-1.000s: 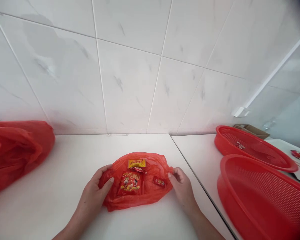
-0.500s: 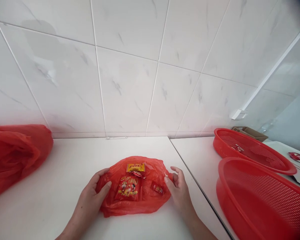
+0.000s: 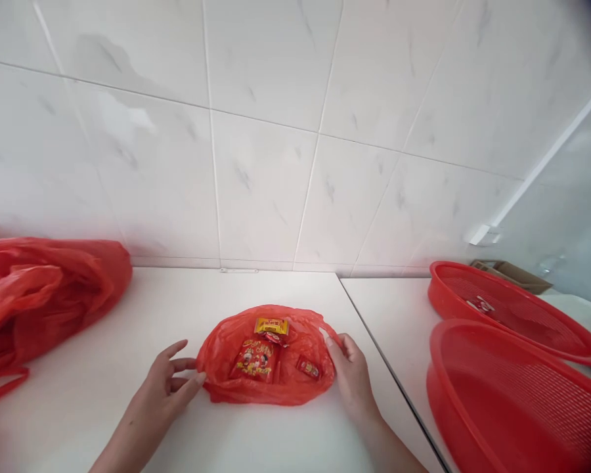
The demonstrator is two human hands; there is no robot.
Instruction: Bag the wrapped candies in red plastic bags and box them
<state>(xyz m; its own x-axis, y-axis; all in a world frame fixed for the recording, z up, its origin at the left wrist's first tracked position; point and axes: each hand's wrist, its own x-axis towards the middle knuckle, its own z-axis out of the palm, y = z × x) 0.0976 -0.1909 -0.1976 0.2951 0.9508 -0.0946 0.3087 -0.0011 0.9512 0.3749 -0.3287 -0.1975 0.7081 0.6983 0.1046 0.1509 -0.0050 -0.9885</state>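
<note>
R hand (image 3: 350, 371) pinching rim of red bag (image 3: 276, 396), L hand (image 3: 160, 389) loosely open

Red bag is lying mouth-up on white table (image 3: 276, 437), approx. mid-view btwn both hands. Its mouth is gaping wide, so contents are showing. R hand is gripping bag's R edge btwn thumb & fingers. L hand is resting just at L edge: fingers are spreading apart, index is sticking up clear of film, thumb & another fingertip are touching the edge.

In bag: lg red packet w/ cartoon figures (image 3: 255, 360) is lying L of ctr, print facing up. Yellow packet (image 3: 272, 326) is sitting behind it, nr far rim; sm red-&-white packet (image 3: 276, 338) is peeking out btwn those two. Sm red packet (image 3: 309, 368) is lying apart, on R side nr R hand.

Far L: bigger crumpled red bag (image 3: 96, 282) is slumping on table nr tiled wall (image 3: 261, 190), partly out of view. Far R, past dark seam (image 3: 395, 371): 2 red mesh baskets are standing, near basket (image 3: 453, 387) in front of rear basket (image 3: 440, 295). Rear one is holding sm wrapped item (image 3: 481, 304), label too sm to read. Brown box (image 3: 519, 274) is sitting behind it.
</note>
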